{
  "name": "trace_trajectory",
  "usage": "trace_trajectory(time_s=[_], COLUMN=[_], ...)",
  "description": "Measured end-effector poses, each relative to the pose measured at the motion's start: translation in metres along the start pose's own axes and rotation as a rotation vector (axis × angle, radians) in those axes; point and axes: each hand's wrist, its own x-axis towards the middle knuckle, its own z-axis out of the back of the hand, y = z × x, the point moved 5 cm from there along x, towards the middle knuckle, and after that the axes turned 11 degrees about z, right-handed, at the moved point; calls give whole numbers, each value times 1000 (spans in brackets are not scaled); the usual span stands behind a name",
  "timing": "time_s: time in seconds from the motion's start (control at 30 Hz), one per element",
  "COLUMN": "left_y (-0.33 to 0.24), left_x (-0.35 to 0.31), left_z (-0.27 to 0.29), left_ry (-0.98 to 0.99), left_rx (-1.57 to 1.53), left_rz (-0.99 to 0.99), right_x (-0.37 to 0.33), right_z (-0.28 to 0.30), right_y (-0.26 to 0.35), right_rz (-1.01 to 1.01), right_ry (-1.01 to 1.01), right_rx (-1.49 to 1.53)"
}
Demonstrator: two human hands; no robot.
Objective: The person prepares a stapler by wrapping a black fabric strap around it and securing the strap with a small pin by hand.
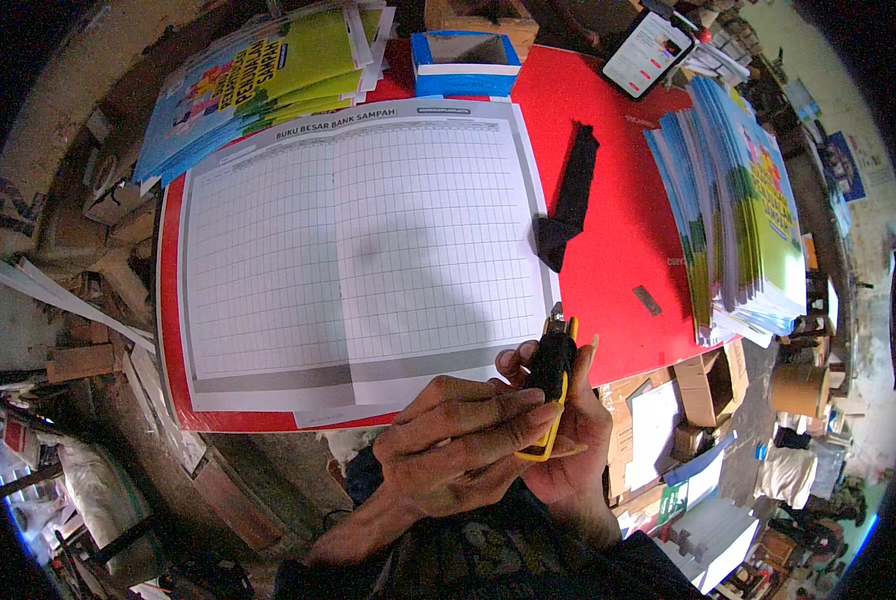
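Observation:
Both hands are on a yellow and black utility knife (551, 375), held upright just off the near right corner of the printed sheet. A short metal tip shows at its top end. My left hand (458, 435) reaches across, its fingers pressed on the black side of the handle. My right hand (576, 440) wraps the knife from behind and the right, thumb pointing up. Beyond the hands lies a large white sheet with a printed grid (358, 260), creased down the middle. To its right rests a long, crumpled black cloth-like piece (570, 200).
The red tabletop (608, 150) carries stacked booklets at the far left (258, 85) and right (738, 210). A blue box (465, 65) and a lit phone (648, 55) stand along the far side. A small dark flat strip (647, 300) lies at right. Cardboard boxes (713, 385) sit beside the table.

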Motion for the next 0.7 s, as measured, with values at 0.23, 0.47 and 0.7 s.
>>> trace_trajectory(time_s=[0.23,0.47,0.7], left_y=[0,-1,-4], left_x=[8,4,6], left_z=[2,-2,2], left_ry=[59,-56,-1], left_rx=[26,22,20], left_rz=[102,85,93], right_x=[0,-1,-1], right_z=[2,0,6], right_y=[5,7,5], right_rz=[70,69,42], right_ry=[-45,-68,-25], right_rx=[-142,-110,-20])
